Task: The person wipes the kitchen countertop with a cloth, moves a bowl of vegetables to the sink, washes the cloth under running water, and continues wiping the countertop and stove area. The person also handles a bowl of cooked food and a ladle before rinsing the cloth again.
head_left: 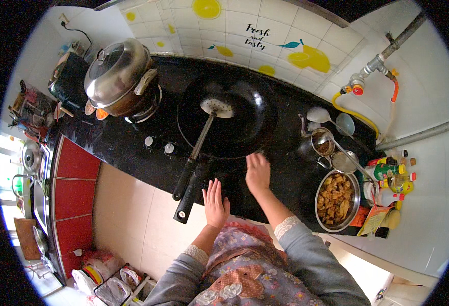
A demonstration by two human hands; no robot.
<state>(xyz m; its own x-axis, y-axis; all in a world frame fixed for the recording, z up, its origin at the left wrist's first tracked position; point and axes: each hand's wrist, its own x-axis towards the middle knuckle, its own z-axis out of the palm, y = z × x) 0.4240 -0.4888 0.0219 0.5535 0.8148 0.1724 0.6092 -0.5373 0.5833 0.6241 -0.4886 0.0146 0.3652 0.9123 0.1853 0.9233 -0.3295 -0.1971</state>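
My left hand (215,205) is open above the counter's front edge, fingers stretched forward, beside the wok's long black handle (187,199). My right hand (258,174) is just in front of the near rim of the black wok (257,122), slightly blurred, with its fingers pointing forward and nothing visible in them. Whether it touches the rim, I cannot tell. A perforated skimmer (217,107) lies in the wok, its metal shaft and black grip (184,179) crossing the rim toward me. No food shows in the wok.
A large lidded steel pot (120,76) stands on the left burner. On the right, a steel bowl of browned chunks (336,198) sits near small seasoning bowls (323,141), a ladle (349,158) and several bottles (395,178). A yellow gas hose (354,115) runs behind. Stove knobs (169,148) face me.
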